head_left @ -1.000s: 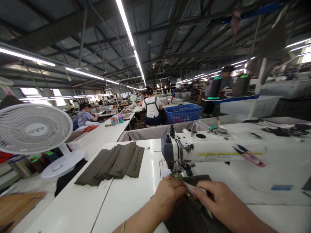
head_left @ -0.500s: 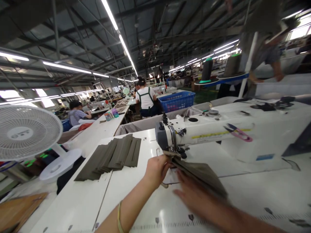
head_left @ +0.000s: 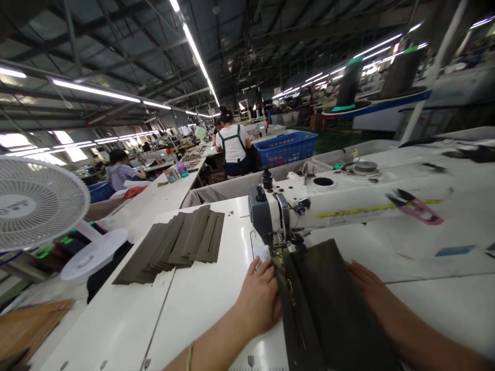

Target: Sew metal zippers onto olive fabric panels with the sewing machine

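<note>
Dark olive fabric (head_left: 332, 304) with a zipper running down its left part lies flat on the white table, its far edge beneath the needle area of a white sewing machine (head_left: 348, 198). Against the fabric's left edge rests my left hand (head_left: 261, 293), fingers bent and close together, near the presser foot; its thumb is hidden. My right hand (head_left: 367, 288) lies along the right edge of the fabric, fingers stretched forward and somewhat blurred. Pink-handled snips (head_left: 419, 210) lie on the machine arm. A fanned stack of olive pieces (head_left: 174, 242) sits to the left.
A white fan (head_left: 93, 242) stands at the left. Behind the machine are a grey cloth-lined bin (head_left: 228, 185) and a blue basket (head_left: 286, 149). Thread cones (head_left: 348, 85) stand on a holder at the upper right. Two people sit working farther back.
The fabric, bunched at the needle before, now lies spread with its zipper showing. My right hand has moved right to its outer edge. The person standing at the upper right is gone from view.
</note>
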`<state>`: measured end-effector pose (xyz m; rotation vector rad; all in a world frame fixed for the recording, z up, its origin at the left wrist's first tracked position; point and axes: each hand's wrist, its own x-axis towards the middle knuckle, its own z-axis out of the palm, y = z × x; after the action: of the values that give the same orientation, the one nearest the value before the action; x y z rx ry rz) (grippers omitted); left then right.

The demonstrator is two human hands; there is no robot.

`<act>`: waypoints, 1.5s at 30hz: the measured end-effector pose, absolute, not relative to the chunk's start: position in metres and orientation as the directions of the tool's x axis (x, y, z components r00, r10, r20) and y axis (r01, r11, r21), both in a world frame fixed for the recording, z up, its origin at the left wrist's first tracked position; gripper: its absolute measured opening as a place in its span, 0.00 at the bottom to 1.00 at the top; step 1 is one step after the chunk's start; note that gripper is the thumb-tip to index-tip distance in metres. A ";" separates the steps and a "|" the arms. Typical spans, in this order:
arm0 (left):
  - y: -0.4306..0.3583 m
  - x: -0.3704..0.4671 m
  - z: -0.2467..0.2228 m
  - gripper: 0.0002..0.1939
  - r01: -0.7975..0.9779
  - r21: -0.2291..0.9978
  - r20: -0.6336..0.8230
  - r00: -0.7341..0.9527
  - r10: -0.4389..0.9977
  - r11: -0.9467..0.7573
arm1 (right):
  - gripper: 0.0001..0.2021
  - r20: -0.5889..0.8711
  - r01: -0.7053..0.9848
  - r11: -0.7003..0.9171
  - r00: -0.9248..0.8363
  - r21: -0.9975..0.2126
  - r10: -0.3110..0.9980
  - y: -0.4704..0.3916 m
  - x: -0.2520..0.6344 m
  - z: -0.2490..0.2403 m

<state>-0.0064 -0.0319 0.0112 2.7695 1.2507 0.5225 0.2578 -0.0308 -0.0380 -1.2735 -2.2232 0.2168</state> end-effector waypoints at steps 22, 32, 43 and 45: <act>-0.038 0.009 0.010 0.22 0.783 0.202 0.259 0.537 0.803 -0.589 | 0.20 0.231 0.865 0.231 -0.139 -0.445 0.963 0.043 0.261 -0.019; -0.040 0.008 0.007 0.18 0.783 0.242 0.281 0.508 0.814 -0.572 | 0.12 0.378 0.951 0.298 -0.245 -0.087 0.893 0.032 0.239 -0.009; -0.033 -0.003 -0.002 0.27 0.716 0.200 0.337 0.591 0.733 -0.669 | 0.19 0.527 0.680 0.733 -0.612 -0.030 0.589 -0.009 0.176 -0.029; -0.029 -0.003 -0.001 0.25 0.687 0.194 0.286 0.643 0.711 -0.700 | 0.20 0.511 0.672 0.739 -0.622 -0.041 0.593 -0.008 0.179 -0.027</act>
<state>-0.0030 -0.0292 -0.0009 2.7857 1.1869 0.5306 0.1791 -0.0080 -0.0271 -0.9582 -2.4368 -0.2105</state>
